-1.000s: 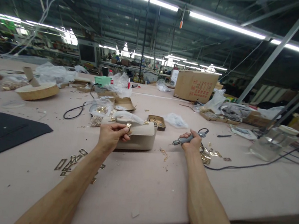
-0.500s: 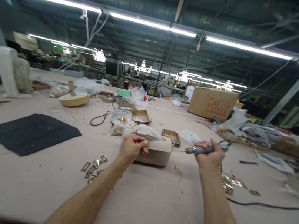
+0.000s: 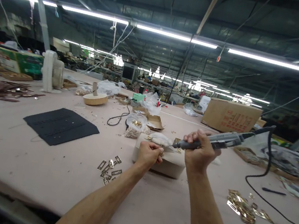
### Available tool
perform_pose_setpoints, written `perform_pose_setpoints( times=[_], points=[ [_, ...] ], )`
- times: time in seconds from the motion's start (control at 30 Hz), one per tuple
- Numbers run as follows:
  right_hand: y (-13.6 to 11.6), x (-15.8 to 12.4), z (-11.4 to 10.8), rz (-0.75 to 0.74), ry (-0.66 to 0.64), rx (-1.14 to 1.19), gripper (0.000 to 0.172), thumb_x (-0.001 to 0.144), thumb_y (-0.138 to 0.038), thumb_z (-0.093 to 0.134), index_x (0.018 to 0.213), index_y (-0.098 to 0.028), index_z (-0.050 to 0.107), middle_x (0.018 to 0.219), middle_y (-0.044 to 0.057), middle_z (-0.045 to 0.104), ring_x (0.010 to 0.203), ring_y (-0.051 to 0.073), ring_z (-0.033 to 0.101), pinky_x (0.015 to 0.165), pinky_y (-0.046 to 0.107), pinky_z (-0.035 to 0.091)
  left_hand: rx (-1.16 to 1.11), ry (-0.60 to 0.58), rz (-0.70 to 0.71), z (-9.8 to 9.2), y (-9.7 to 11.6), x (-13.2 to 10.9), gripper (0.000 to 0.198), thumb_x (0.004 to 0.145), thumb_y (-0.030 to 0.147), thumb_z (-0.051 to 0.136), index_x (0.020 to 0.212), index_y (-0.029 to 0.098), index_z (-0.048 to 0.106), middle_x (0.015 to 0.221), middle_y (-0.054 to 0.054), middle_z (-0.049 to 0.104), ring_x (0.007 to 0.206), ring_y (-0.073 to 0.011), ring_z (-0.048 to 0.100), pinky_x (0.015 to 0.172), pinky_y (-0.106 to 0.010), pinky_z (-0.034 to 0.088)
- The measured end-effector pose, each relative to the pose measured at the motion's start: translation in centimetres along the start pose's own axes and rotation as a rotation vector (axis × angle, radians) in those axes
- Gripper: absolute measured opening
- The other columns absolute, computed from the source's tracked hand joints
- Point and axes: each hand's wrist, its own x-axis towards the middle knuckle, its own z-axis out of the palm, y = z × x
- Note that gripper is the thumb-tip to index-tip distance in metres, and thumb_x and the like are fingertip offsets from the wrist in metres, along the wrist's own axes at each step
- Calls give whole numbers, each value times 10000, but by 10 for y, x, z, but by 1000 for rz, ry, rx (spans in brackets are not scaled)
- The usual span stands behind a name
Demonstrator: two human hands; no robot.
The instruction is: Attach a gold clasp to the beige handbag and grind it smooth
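Observation:
A beige box-shaped handbag [image 3: 171, 166] stands on the table in front of me, with gold fittings and a clear plastic-wrapped handle on top. My left hand [image 3: 148, 156] is closed in a pinch at the bag's front, on a small metal fitting mostly hidden by the fingers. My right hand [image 3: 201, 154] is wrapped round a grey electric screwdriver [image 3: 225, 139], held nearly level. Its thin bit points left, its tip close to my left fingertips; whether it touches the fitting I cannot tell.
Flat metal plates [image 3: 109, 169] lie left of the bag, gold hardware [image 3: 243, 208] right. A black panel [image 3: 61, 127] lies farther left. Behind the bag are a bag of small parts [image 3: 137, 126] and an open carton [image 3: 155, 122]. The screwdriver's black cord [image 3: 268, 163] hangs at right.
My right hand has brought the screwdriver left and up to my left fingertips at the bag. My left hand stays at the bag's front. The view has turned left.

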Motion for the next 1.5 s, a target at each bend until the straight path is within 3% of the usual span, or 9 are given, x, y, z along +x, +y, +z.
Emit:
perform_pose_setpoints(
  times=[0.23,0.77,1.03,1.23,1.5],
  points=[
    [17,-11,6,-80,-42,-89,237,753,-192,760,760,-197,523,548,-77,497,456,103,512,520,276,490,11,25,-29,1,0,2,150,696,242,741,624,113,712,446,-59,630,307,-134,508,338,-251,448],
    [31,-13,2,-115,-47,-169,261,773,-243,777,789,-203,520,545,-85,509,444,111,526,507,280,502,17,18,-46,1,1,1,122,719,211,706,676,97,710,429,-29,619,305,-121,499,336,-222,422],
    [33,-25,1,-197,-217,-336,254,806,-263,788,838,-203,543,670,-53,567,488,101,547,495,256,469,-3,-4,-18,1,4,-1,143,691,217,689,605,103,699,420,-31,602,303,-109,474,331,-214,392],
    [32,-30,2,-244,-403,-427,255,800,-220,782,839,-211,530,736,-28,573,613,117,564,585,267,500,-9,-5,0,0,1,1,141,655,210,679,555,111,679,406,-46,597,297,-118,479,331,-216,384],
    [35,-31,4,-294,-438,-491,249,795,-219,790,799,-211,542,773,-9,566,674,135,584,631,284,511,-43,9,23,0,-1,2,197,647,227,693,487,147,610,366,-16,544,283,-93,433,330,-202,301]
  ],
)
